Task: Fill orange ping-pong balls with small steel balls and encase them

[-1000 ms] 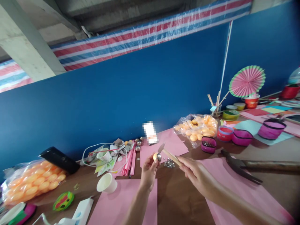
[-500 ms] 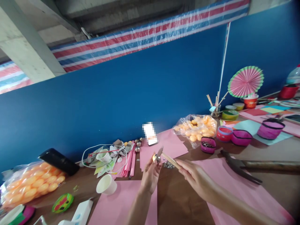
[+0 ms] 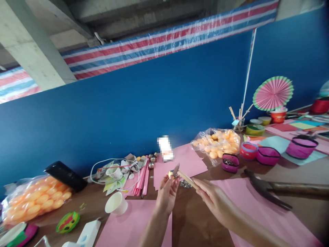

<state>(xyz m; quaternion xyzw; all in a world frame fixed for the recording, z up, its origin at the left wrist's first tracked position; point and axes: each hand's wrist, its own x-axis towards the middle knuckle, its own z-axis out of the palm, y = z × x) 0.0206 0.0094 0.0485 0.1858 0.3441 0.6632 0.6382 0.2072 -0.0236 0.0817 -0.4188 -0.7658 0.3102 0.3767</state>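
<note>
Between the fingertips of my left hand (image 3: 166, 195) is a small orange ball (image 3: 171, 174), partly covered with shiny silver pieces. My right hand (image 3: 209, 192) grips the wooden handle of a small hammer (image 3: 187, 179). Its grey head is right at the ball; whether they touch I cannot tell. Just beyond the hands lies a loose heap of shiny metal studs (image 3: 185, 184) on the brown table. Several silver-covered balls (image 3: 151, 159) sit farther back, left of the phone (image 3: 166, 149).
A big claw hammer (image 3: 267, 192) lies on pink paper at the right. A magenta container (image 3: 230, 163) holds small metal pieces. Bags of orange balls (image 3: 218, 142) stand at the back and far left. A white cup (image 3: 116, 203) lies left of my hands. A blue partition (image 3: 128, 109) borders the table.
The view has shifted slightly, so most things appear a little farther right or lower. Both hands keep their grips, and the hammer head stays close to the ball.
</note>
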